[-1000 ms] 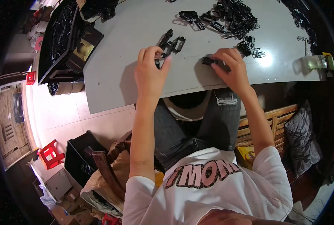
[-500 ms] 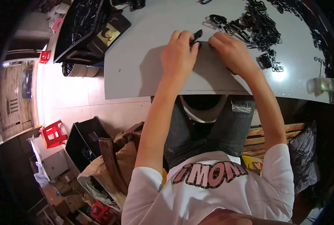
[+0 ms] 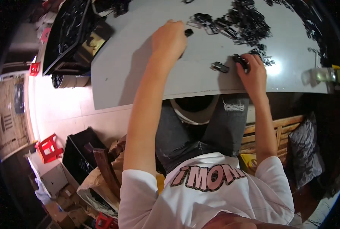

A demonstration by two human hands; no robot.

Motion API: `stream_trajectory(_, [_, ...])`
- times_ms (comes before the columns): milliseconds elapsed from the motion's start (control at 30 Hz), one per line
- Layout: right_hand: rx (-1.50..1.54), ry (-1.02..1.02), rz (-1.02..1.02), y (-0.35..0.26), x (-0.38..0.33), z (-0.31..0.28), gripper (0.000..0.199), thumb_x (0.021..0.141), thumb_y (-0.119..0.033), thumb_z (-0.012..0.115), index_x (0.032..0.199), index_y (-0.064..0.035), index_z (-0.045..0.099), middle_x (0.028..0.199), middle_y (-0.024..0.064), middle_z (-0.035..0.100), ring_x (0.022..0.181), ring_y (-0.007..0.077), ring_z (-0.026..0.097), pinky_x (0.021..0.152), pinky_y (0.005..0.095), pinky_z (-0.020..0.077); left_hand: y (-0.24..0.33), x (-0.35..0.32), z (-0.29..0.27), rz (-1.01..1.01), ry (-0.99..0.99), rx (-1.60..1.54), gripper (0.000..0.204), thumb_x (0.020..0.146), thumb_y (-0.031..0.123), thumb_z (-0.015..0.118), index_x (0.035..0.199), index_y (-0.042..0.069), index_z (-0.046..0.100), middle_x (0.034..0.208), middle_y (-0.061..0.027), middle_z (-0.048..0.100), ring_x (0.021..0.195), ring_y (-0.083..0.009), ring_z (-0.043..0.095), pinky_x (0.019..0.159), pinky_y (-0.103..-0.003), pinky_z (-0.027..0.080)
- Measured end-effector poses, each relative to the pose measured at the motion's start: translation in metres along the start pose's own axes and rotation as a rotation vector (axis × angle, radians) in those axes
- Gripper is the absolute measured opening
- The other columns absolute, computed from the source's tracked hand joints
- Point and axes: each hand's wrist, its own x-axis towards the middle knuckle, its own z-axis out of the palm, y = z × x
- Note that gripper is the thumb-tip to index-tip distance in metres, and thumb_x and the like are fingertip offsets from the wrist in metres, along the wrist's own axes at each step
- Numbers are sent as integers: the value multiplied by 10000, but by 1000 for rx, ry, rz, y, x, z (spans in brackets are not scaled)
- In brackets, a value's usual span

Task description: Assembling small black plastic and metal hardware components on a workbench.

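Over the grey tabletop [image 3: 139, 72], my left hand [image 3: 169, 40] is closed, its fingers mostly turned away. A small black plastic piece [image 3: 188, 33] pokes out beside its fingertips. Farther right and nearer the front edge, my right hand [image 3: 255, 72] pinches another small black plastic piece [image 3: 239, 60] between thumb and fingers. Between the hands lies a loose black oblong piece [image 3: 220, 67], apart from both. A heap of small black frame-like parts [image 3: 250, 24] spreads beyond my right hand, with a few stray ones [image 3: 202, 20] at its left.
A black bin [image 3: 65, 34] full of dark parts stands at the far left, a picture card [image 3: 93, 42] on its near side. More black parts line the right edge, near a clear container [image 3: 322, 75]. Below are a white bucket [image 3: 191, 116] and a red stool [image 3: 49, 149].
My hands have moved apart, the left one forward and leftward, the right one back toward the near right. A black piece now lies on the table between them. The view has shifted slightly.
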Motion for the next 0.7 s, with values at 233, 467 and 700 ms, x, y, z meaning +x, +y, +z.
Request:
stream_trajectory(233, [161, 10, -107, -29, -15, -2, 297, 744, -26, 667, 1036, -25, 606, 958, 107, 584, 858, 274, 579, 728, 335, 468, 4, -35, -11, -130, 109, -819, 222, 743, 57, 667, 922, -14, 557, 796, -112, 622, 630, -194, 613, 571, -300, 491])
stream_trajectory(467, [34, -49, -185, -31, -14, 7, 279, 728, -42, 675, 1000, -39, 613, 949, 98, 580, 858, 282, 573, 709, 348, 480, 13, -91, -1, -279, -149, -1261, 228, 779, 15, 641, 988, 14, 549, 775, -55, 593, 555, -87, 532, 527, -215, 442])
stream_trajectory(700, [338, -233, -87, -46, -10, 6, 270, 703, 5, 644, 970, -20, 611, 917, 97, 576, 809, 274, 585, 694, 331, 486, 19, -104, 5, -309, -209, -1061, 226, 777, -5, 632, 994, 48, 594, 801, -26, 604, 568, -57, 541, 531, -209, 457])
